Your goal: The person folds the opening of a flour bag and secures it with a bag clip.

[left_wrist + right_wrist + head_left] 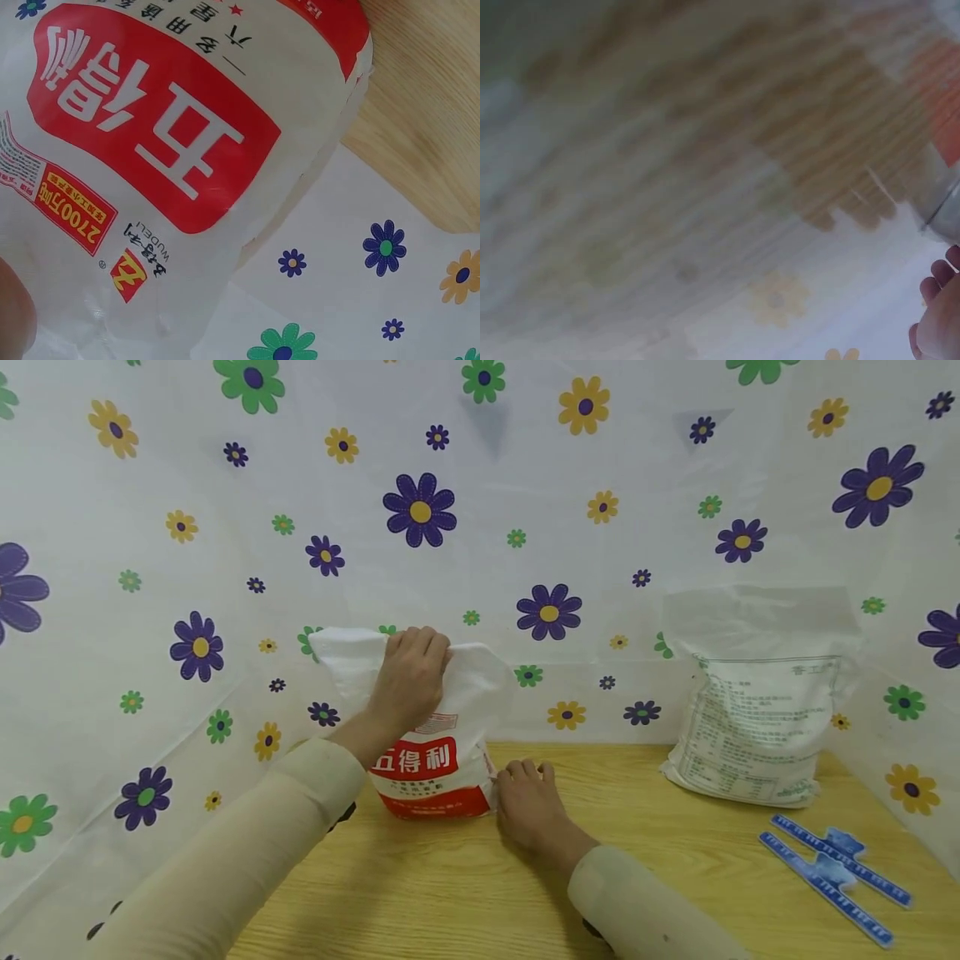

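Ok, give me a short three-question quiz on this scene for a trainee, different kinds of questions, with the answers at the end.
1. True or false: the left hand grips the top of the red-and-white bag.
2. Multiple choice: the blue clips lie on the table at: A) the far left, B) the right, near the front, C) on top of a bag.
3. Short answer: where is the right hand relative to the red-and-white bag?

Key:
1. True.
2. B.
3. On the table at the bag's lower right corner, fingers at its base.
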The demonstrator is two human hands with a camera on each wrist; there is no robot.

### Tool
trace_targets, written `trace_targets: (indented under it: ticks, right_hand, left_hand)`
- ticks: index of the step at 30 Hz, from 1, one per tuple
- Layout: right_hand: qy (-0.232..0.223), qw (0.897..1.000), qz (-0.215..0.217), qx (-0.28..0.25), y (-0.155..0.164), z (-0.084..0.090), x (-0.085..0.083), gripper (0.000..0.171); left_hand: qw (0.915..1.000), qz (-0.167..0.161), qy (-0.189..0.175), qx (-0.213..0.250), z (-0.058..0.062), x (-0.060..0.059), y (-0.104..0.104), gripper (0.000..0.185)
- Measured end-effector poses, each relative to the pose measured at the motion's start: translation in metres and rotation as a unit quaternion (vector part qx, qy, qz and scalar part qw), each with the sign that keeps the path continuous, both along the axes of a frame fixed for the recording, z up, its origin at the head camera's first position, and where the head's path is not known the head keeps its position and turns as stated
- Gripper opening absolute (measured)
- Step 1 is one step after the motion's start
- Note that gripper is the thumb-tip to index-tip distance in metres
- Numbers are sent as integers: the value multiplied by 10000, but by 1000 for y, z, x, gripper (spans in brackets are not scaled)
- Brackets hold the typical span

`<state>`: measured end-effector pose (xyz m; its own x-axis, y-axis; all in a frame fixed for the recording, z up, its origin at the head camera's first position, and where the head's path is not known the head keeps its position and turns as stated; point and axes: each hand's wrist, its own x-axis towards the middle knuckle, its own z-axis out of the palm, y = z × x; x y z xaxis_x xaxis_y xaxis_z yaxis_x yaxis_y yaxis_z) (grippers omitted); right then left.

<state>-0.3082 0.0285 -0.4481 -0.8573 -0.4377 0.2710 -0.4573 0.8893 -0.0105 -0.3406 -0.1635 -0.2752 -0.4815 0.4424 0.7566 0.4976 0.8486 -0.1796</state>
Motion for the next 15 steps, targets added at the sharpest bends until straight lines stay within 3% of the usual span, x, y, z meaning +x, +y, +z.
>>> trace_targets:
  ticks: [7,15]
  right_hand:
    - [57,9982,-174,566,-3,-1,-6,21]
    - [-144,9986,-185,481,-5,1,-9,18]
  left_hand:
    - [9999,60,-94,119,4,-5,-12,29]
    - [9987,428,-238,104,3,-10,-34,39]
